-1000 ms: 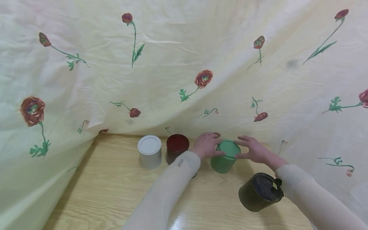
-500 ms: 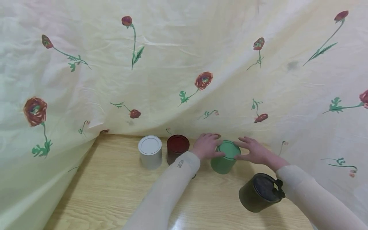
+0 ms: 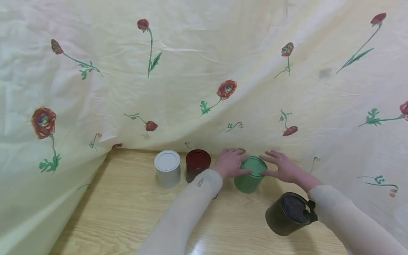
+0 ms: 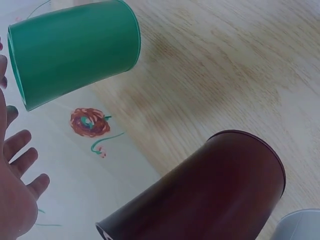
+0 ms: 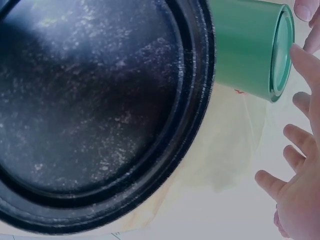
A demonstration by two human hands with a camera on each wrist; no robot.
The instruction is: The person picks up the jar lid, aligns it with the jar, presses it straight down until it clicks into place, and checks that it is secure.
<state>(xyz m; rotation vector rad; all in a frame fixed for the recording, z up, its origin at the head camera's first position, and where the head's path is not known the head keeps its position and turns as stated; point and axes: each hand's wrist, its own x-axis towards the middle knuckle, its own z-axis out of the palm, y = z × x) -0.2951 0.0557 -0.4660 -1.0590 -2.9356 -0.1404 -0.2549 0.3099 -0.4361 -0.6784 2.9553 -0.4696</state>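
Observation:
A green lidded can (image 3: pixel 248 184) stands upright near the cloth at the back of the table. My left hand (image 3: pixel 228 163) is at its left side and my right hand (image 3: pixel 284 168) at its right, both level with the lid. Fingers on both hands are spread and loosely bent, with the thumbs pointing inward over the lid's edge. In the right wrist view the thumb comes close to the green can's lid (image 5: pixel 283 55); whether it touches cannot be seen. The left wrist view shows the left fingers (image 4: pixel 24 162) apart from the can's side (image 4: pixel 75 50).
Left of the hands stand a dark red can (image 3: pixel 197 159) and a white can (image 3: pixel 167 171). A black can (image 3: pixel 282 216) with a clip-like dark part at its rim is close to the right sleeve. Flowered cloth (image 3: pixel 178 95) hangs behind the wooden table (image 3: pixel 127 209).
Both hands keep nearly the same place around the green can's top. The head view has shifted very slightly; the cans have not moved on the table.

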